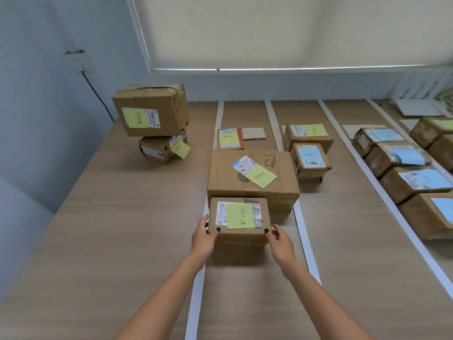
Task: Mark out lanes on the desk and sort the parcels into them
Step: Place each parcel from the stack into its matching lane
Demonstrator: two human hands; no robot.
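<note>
Head view shows a small brown cardboard parcel with a yellow sticky note [239,219] at lower centre, long axis running left to right across the frame, touching a larger brown box [252,177] behind it. Left hand [203,235] and right hand [279,241] clamp its near corners. White tape strips [302,231] divide the pale wooden desk [110,217] below a cream roller blind [269,30]

desk [103,217]: wood | white tape strips [302,224] | cardboard parcels [252,175] | far-right items blurred, perhaps papers
</note>
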